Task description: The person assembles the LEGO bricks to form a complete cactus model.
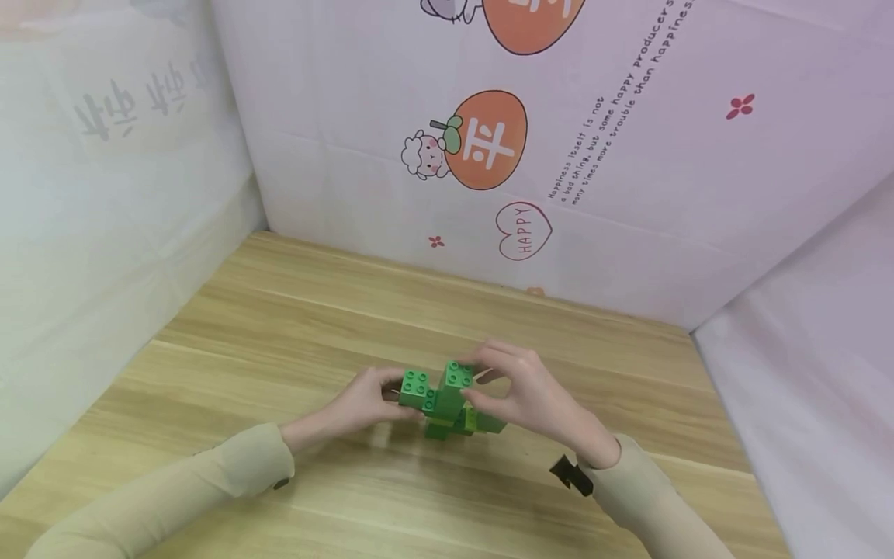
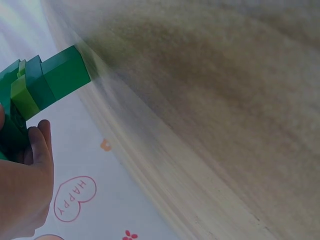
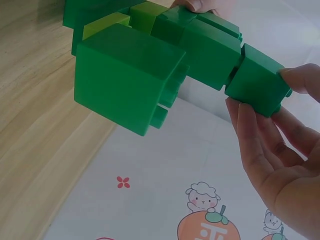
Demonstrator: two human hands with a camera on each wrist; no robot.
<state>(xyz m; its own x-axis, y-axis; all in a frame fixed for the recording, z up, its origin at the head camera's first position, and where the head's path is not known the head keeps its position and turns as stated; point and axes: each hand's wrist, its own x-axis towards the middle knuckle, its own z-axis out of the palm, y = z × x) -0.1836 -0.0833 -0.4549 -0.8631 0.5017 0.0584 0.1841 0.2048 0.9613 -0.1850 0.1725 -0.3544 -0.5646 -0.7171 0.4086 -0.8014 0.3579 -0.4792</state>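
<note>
A build of green toy building bricks (image 1: 443,407), dark green with some lime green bricks (image 3: 147,16), is between the two hands. My left hand (image 1: 365,400) grips its left side, next to a studded green brick (image 1: 414,388). With thumb and fingers, my right hand (image 1: 520,392) pinches the upper green brick (image 3: 257,80) at the top of the column. In the right wrist view a narrow gap shows between that brick and the one under it. Another green brick (image 3: 120,80) sticks out from the build, studs showing. Most left fingers are hidden behind the bricks.
The build is over a wooden tabletop (image 1: 335,318). White printed cloth (image 1: 349,155) stands behind the table, with more cloth on the left and right sides. A black strap piece (image 1: 573,475) sits at the right sleeve's cuff.
</note>
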